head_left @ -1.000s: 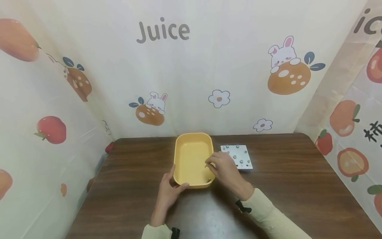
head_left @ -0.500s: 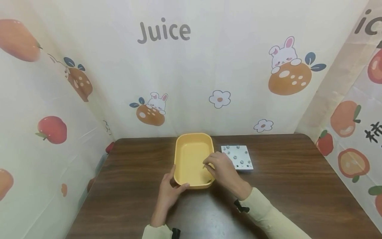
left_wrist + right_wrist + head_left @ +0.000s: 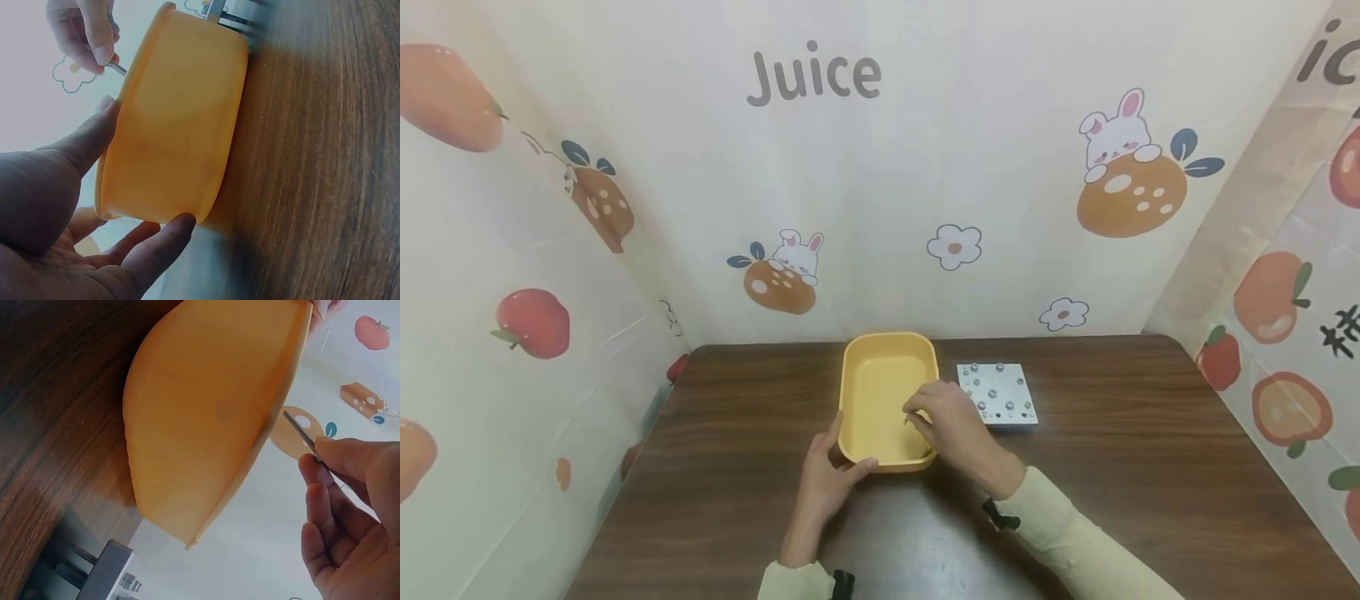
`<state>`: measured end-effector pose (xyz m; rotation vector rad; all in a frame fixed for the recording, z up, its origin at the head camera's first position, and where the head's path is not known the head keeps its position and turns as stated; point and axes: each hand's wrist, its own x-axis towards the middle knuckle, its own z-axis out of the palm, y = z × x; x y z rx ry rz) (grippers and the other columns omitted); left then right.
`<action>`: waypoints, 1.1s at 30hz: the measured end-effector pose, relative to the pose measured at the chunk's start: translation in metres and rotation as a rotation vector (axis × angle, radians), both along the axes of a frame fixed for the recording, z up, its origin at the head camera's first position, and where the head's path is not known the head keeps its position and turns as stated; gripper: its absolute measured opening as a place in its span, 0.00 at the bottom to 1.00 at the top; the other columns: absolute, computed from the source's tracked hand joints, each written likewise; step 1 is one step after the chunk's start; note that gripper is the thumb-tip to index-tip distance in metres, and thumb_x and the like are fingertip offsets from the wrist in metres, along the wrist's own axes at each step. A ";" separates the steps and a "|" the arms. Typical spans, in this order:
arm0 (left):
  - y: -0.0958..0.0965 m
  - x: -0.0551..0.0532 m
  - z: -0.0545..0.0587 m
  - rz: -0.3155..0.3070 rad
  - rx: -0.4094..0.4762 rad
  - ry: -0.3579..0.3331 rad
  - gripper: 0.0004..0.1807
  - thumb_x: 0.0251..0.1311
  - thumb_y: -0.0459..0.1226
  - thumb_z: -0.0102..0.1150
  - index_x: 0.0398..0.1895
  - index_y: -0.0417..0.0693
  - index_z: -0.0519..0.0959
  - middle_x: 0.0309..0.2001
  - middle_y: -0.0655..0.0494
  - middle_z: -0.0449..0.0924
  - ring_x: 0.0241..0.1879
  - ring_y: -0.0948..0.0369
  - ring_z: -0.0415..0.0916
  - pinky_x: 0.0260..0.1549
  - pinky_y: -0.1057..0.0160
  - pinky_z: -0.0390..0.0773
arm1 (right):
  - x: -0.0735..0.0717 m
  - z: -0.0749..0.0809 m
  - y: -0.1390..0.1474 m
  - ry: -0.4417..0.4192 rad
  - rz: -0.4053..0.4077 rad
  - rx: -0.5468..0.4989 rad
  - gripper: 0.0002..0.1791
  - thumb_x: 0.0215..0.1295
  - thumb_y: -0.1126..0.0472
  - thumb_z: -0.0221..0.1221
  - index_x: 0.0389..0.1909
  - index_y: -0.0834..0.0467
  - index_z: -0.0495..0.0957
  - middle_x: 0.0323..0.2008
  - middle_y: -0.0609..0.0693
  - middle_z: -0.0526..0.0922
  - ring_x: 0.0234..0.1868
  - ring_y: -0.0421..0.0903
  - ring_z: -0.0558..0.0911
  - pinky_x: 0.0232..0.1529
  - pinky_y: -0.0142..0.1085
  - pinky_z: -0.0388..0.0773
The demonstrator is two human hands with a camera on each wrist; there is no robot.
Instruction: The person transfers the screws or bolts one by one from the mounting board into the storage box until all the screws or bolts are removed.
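A yellow plastic tray (image 3: 880, 392) sits on the table. My left hand (image 3: 827, 479) holds its near left corner, the thumb on the near rim and the fingers along the left side. Between thumb and fingertip, my right hand (image 3: 953, 427) pinches a thin threaded metal screw (image 3: 299, 430). In the head view this hand is over the right part of the tray. The right wrist view has the screw tilted, close by the tray's rim. From the left wrist, the tray's outer wall (image 3: 175, 119) hides what lies inside.
Right of the tray is a square silver metal plate (image 3: 1003, 385) with several bolts in it. Bolt shafts (image 3: 72, 575) stick out beneath it. The dark wood table (image 3: 737, 417) ends at a printed curtain (image 3: 887, 167) at the back and sides.
My right hand has moved a little left over the tray with the screw, uncovering more of the metal plate. The left hand keeps its hold on the corner.
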<state>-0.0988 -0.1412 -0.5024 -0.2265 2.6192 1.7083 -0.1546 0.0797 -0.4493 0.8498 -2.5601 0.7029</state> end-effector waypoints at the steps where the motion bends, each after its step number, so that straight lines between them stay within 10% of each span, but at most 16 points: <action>1: 0.000 0.000 0.000 0.001 0.000 0.001 0.55 0.54 0.39 0.83 0.83 0.46 0.61 0.63 0.39 0.72 0.61 0.46 0.75 0.56 0.52 0.84 | 0.000 0.000 0.000 -0.003 -0.001 0.001 0.06 0.56 0.68 0.77 0.33 0.57 0.91 0.32 0.47 0.89 0.37 0.47 0.84 0.43 0.44 0.82; 33: 0.000 0.000 -0.001 -0.004 0.003 0.003 0.56 0.53 0.39 0.83 0.83 0.44 0.60 0.63 0.38 0.71 0.61 0.45 0.76 0.56 0.53 0.84 | -0.006 -0.005 -0.011 -0.012 0.055 0.076 0.05 0.58 0.69 0.74 0.33 0.56 0.91 0.31 0.47 0.89 0.34 0.47 0.83 0.44 0.44 0.81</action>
